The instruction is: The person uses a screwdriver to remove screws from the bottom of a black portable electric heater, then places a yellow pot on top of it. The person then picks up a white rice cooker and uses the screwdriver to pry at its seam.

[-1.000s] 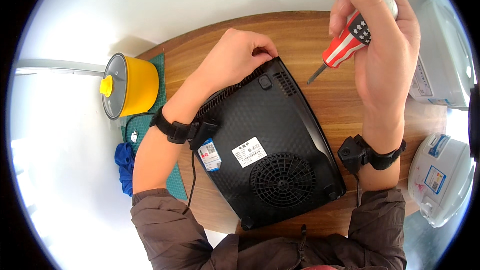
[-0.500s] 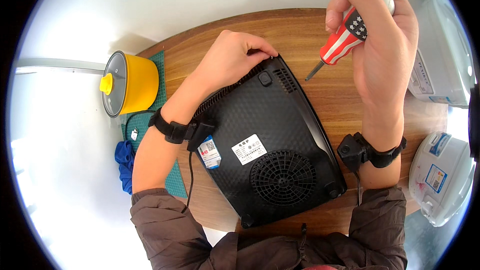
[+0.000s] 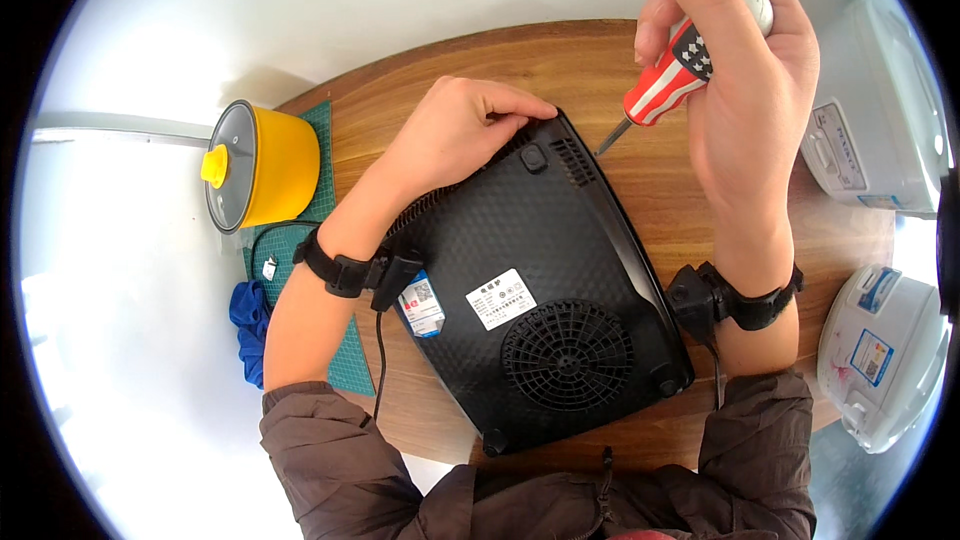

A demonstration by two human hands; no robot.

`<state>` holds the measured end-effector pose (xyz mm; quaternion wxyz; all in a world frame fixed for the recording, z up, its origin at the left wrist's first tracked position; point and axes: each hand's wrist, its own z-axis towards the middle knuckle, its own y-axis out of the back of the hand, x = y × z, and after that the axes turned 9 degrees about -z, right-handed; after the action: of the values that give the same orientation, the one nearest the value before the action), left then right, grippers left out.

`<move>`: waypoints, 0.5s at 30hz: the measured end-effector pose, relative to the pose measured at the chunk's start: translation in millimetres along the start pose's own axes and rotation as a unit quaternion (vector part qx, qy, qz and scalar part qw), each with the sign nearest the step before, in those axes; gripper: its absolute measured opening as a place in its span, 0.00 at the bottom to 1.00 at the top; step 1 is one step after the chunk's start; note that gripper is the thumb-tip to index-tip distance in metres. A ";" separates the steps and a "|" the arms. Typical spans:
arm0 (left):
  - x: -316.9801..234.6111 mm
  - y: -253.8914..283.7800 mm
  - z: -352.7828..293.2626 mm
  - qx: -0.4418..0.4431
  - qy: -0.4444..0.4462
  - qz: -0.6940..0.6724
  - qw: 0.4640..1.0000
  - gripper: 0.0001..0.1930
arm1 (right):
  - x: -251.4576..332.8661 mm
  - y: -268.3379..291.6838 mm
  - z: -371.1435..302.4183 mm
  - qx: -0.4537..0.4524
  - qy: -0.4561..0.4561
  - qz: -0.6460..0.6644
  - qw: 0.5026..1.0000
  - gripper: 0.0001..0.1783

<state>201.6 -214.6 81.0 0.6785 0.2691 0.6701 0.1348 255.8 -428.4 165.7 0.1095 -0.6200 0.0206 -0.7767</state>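
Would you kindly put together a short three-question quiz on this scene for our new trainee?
1. Which holds the screwdriver: A) the left hand, B) the right hand, or C) both?
2. True or false: the round vent grille of the black appliance faces upward.
3. Fill in the blank: the left hand has its fingertips at the appliance's far ____.

Key: 1. B, the right hand. 2. True. 3. Corner.

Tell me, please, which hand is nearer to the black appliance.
The left. The left hand has its fingertips at the upper corner of the black appliance; the right hand, gripping the screwdriver, is off its upper right.
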 end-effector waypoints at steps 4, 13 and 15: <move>0.2 1.0 -2.0 0.015 0.011 0.009 1.000 0.15 | -14.8 -10.4 3.1 -0.043 0.055 0.033 0.997 0.06; 8.5 -2.0 -1.4 -0.002 0.084 -0.106 0.991 0.14 | -38.7 -26.2 6.9 0.047 0.131 0.057 0.989 0.04; 7.7 -2.0 -2.2 -0.002 0.102 -0.125 0.987 0.13 | -45.7 -27.5 6.9 0.052 0.171 0.045 0.983 0.04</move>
<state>199.5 -211.7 73.6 0.6188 0.1666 0.7638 0.0770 268.0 -391.9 128.1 0.1714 -0.4701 0.0264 -0.8654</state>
